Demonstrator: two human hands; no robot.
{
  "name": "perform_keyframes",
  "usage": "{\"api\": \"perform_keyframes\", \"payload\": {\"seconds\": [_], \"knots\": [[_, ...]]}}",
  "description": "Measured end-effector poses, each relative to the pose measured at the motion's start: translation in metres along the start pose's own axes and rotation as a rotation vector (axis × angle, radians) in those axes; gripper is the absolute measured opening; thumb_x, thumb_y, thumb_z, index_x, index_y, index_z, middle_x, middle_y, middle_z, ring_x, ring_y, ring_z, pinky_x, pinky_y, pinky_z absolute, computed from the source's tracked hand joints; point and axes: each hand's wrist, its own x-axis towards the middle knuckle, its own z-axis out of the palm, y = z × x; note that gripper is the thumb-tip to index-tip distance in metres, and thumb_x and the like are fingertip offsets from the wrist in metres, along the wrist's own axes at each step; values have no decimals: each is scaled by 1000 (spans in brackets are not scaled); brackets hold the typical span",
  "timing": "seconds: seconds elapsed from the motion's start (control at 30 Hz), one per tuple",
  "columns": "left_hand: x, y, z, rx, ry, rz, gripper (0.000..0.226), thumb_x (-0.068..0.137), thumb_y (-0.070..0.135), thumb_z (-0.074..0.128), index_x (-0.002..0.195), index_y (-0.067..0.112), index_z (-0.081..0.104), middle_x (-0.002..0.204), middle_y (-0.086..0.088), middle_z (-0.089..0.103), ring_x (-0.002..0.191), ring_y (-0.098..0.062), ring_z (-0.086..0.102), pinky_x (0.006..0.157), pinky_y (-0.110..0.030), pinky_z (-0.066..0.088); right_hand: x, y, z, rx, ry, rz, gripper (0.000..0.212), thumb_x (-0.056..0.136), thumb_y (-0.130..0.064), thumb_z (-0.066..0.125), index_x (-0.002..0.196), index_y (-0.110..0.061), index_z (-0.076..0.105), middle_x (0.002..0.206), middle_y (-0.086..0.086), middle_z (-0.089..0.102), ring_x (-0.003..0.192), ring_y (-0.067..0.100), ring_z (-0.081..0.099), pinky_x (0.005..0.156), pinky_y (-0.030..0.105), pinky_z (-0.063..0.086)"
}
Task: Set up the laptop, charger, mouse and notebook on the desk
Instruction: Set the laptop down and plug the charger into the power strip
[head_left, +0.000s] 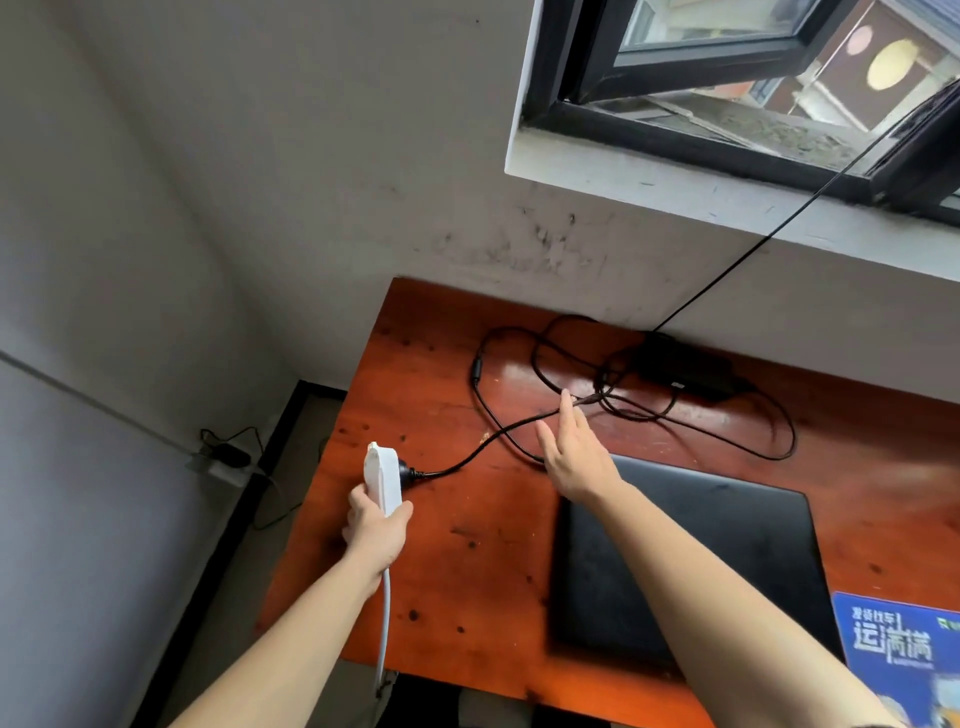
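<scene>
My left hand (375, 530) grips a white power strip (382, 475) above the desk's left edge. The charger's black plug (410, 474) sits in the strip's side. Its cable (498, 431) runs in loops across the desk to the black charger brick (685, 366) by the wall. My right hand (574, 452) hovers flat over the cable with fingers apart, holding nothing. A closed black laptop (727, 545) lies on the red-brown wooden desk (467, 545), partly under my right forearm.
A blue printed mouse pad (904, 649) lies at the desk's right front corner. A thin black cord (779, 218) climbs from the desk to the open window (727, 78). On the floor at left sits a wall socket with a black adapter (228, 457).
</scene>
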Motion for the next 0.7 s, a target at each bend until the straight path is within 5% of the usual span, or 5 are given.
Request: {"api": "perform_keyframes", "payload": {"seconds": [0.13,0.3,0.47,0.57,0.7], "knots": [[4,-3,-4,29,8,2,67,94,28,62,149,17,26,133,-14,48,111,-31,56,93,-47,54,14,2,19,-192,-1,81,63,106,-44,26,157,-9,12,149,19,39,132,39,41,105,48,37],[8,-8,-11,157,71,52,53,96,36,59,143,18,44,124,-11,39,92,-25,61,77,-34,54,11,29,34,-638,-134,71,48,102,-41,31,137,-9,42,137,15,41,125,36,37,103,47,34],[12,-6,-11,224,75,80,59,97,35,58,148,15,39,128,-13,41,99,-24,57,79,-31,51,10,36,33,-707,-218,-20,68,94,-32,38,154,-7,19,153,10,33,138,38,25,114,47,26],[16,-1,-9,309,90,118,57,98,37,55,147,14,40,131,-14,42,110,-31,55,92,-41,52,5,37,23,-554,-310,-7,73,95,-27,39,159,-13,5,164,8,16,148,39,10,118,48,22],[30,9,-13,570,89,155,66,99,50,44,155,22,22,144,-10,37,130,-33,41,107,-53,33,-15,36,20,-378,-277,2,70,100,-28,37,159,-15,3,167,7,11,153,29,5,119,48,26]]}}
